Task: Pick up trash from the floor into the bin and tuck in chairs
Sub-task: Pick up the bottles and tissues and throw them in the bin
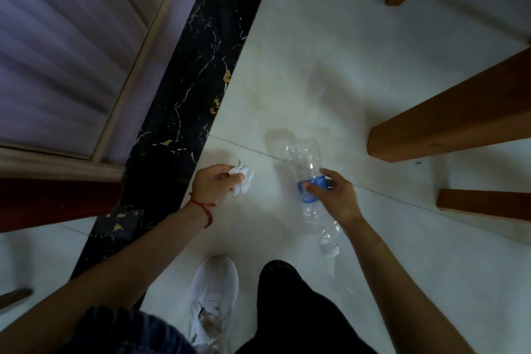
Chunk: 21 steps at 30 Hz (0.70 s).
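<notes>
Left hand (215, 182) clenched on crumpled tissue (242, 179), right hand (336, 195) grasping plastic bottle (306, 172). No bin in sight; binning and chair-tucking left

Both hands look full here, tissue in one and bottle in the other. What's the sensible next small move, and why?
Probably stand up and carry both to the bin. The left hand is closed on the crumpled tissue, the right hand grips the clear plastic bottle at its blue label, and no bin shows in the head view, so neither hand is free for more.
</notes>
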Each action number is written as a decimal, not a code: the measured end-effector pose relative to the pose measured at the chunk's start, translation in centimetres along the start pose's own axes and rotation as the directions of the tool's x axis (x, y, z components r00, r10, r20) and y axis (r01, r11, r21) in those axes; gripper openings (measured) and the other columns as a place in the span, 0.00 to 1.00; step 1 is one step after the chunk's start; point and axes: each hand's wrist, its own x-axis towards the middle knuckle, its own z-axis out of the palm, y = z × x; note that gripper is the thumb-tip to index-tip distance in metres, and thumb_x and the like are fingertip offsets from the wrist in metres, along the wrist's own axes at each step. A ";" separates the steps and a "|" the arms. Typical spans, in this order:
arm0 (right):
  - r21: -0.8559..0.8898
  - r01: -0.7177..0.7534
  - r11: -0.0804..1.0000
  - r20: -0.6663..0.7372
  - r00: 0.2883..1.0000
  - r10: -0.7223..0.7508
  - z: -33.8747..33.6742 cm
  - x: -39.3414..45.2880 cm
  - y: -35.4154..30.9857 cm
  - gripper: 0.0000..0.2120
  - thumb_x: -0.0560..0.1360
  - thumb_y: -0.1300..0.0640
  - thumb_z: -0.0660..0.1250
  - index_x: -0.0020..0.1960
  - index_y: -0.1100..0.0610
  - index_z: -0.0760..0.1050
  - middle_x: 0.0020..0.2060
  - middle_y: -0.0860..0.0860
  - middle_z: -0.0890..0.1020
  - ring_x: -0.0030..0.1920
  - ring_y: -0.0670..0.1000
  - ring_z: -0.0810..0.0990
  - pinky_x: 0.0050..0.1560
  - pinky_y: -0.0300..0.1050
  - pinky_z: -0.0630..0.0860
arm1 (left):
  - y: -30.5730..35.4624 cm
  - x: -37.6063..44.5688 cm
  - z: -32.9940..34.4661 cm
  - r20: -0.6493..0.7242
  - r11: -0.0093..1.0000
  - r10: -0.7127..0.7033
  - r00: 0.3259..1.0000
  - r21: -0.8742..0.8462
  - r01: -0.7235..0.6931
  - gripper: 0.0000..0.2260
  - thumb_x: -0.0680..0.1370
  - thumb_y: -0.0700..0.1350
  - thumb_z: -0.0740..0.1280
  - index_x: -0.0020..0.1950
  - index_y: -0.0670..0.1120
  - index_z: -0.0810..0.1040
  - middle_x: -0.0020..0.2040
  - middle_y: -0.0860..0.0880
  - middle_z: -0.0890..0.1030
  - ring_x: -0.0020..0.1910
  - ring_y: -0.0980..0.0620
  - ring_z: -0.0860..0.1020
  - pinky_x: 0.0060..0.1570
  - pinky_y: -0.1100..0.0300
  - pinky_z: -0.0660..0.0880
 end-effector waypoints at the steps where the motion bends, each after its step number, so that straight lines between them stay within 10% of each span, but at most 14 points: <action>1: 0.054 -0.019 0.998 0.012 1.000 0.019 -0.4 -0.6 -0.6 0.27 0.68 0.54 0.73 0.64 0.58 0.70 0.48 0.52 0.78 0.45 0.49 0.77 0.38 0.31 0.71 | 0.6 -0.5 -0.3 -0.001 1.000 -0.002 1.000 -0.012 0.002 0.13 0.69 0.32 0.68 0.29 0.48 0.79 0.21 0.55 0.77 0.28 0.57 0.77 0.36 0.61 0.76; 6: 0.317 -0.091 0.944 0.060 0.995 0.076 -2.5 -4.8 -4.7 0.17 0.68 0.57 0.73 0.55 0.54 0.74 0.38 0.46 0.80 0.37 0.44 0.81 0.39 0.34 0.77 | 4.2 -4.1 -1.8 0.006 0.999 0.042 0.999 0.001 -0.042 0.06 0.69 0.33 0.69 0.35 0.42 0.80 0.26 0.47 0.75 0.33 0.47 0.74 0.43 0.51 0.74; 11: 0.399 -0.123 0.909 0.056 0.992 0.110 -4.6 -10.7 -9.5 0.18 0.69 0.59 0.71 0.57 0.57 0.74 0.39 0.50 0.80 0.41 0.48 0.80 0.45 0.41 0.76 | 9.6 -9.2 -4.2 -0.036 0.990 -0.038 0.999 -0.139 0.032 0.15 0.70 0.34 0.69 0.26 0.50 0.80 0.23 0.57 0.79 0.27 0.62 0.77 0.31 0.69 0.77; 21: 0.447 -0.192 0.874 0.094 0.981 0.167 -11.0 -25.4 -21.8 0.17 0.69 0.60 0.71 0.57 0.59 0.75 0.43 0.56 0.79 0.46 0.54 0.78 0.50 0.50 0.75 | 21.8 -22.7 -10.5 -0.037 0.939 -0.179 0.983 -0.303 0.160 0.08 0.72 0.33 0.67 0.38 0.46 0.78 0.37 0.46 0.78 0.39 0.50 0.77 0.39 0.63 0.78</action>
